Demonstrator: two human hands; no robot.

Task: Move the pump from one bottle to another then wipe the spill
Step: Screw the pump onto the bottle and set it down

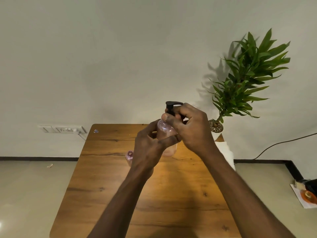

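Gripping the pink bottle (165,133) around its body, the left hand (147,148) has its fingers curled closed on it, holding it raised above the wooden table (120,194). The right hand (190,127) closes its fingertips on the collar of the black pump (171,106), which sits at the bottle's neck just above the left thumb. Below and left of the left hand's knuckles, a second pink bottle (129,156) stands open on the table. A white cloth (226,152) lies beyond the right wrist, near a potted plant (245,79).
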